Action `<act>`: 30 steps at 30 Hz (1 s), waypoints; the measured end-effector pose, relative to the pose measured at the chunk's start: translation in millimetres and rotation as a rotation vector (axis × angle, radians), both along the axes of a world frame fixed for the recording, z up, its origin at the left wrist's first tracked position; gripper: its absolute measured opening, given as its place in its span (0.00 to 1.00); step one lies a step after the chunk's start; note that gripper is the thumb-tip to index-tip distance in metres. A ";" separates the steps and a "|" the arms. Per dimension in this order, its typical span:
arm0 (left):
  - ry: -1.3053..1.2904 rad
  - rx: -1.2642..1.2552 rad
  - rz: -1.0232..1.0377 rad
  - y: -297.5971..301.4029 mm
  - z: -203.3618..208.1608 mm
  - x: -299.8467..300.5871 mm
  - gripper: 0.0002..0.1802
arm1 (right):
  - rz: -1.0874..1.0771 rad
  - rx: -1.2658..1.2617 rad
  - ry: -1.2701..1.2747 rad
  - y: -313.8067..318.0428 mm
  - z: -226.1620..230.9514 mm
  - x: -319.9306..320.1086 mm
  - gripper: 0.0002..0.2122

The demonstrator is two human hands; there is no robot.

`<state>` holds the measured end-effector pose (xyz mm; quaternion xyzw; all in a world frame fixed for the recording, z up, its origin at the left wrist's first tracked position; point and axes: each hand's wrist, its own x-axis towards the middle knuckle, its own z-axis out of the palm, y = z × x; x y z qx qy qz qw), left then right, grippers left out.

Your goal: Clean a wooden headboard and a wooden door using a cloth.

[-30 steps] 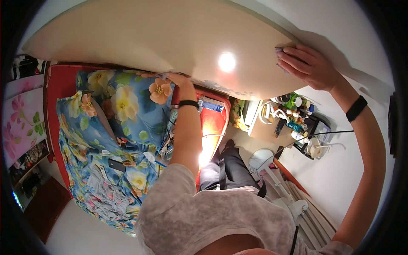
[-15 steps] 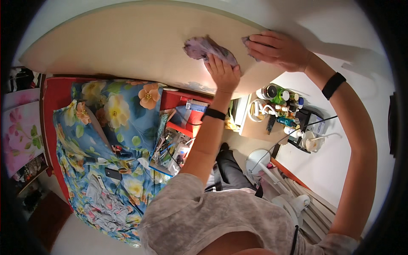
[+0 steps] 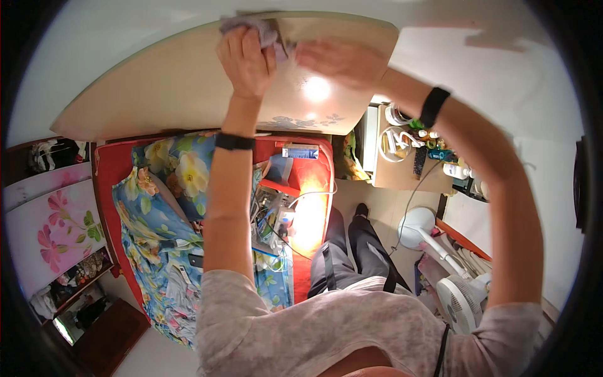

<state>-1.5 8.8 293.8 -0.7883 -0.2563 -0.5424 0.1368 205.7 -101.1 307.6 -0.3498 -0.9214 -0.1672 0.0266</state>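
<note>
You are facing a board (image 3: pixel 176 81), your left hand (image 3: pixel 246 68) holding a cloth (image 3: pixel 269 35) at its far edge, left of your right hand (image 3: pixel 342 61). A bed (image 3: pixel 320 168) is lying to your left, a fan (image 3: pixel 461 305) standing right.

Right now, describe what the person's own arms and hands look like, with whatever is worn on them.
The left hand and right hand, the latter blurred, wear no gloves. A plain black band circles each forearm near the wrist: left band, right band. The short sleeves are mottled pale grey.
</note>
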 end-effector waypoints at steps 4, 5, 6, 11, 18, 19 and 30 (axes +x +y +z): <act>0.128 0.158 -0.165 16.6 20.4 4.6 0.17 | -0.221 -0.916 1.059 -44.0 -166.1 -93.5 0.20; 0.138 0.167 -0.148 18.3 14.2 15.1 0.17 | -0.305 -1.173 1.183 -56.9 -197.7 -90.0 0.20; 0.091 0.204 -0.182 18.8 9.4 21.9 0.16 | -0.324 -1.187 1.145 -72.3 -234.8 -82.2 0.21; 0.085 0.209 -0.161 22.1 4.5 25.3 0.15 | 0.008 0.079 -0.484 -91.3 -229.8 -26.5 0.26; 0.085 0.208 -0.175 24.4 14.2 39.0 0.14 | -0.239 0.350 -0.059 -32.9 -9.6 15.2 0.27; 0.109 0.195 -0.167 23.8 12.9 38.2 0.15 | -0.246 0.315 0.058 -32.4 -7.2 17.3 0.27; 0.144 0.224 -0.131 18.7 13.4 42.8 0.15 | 0.092 0.026 -0.569 -129.5 -259.6 26.5 0.26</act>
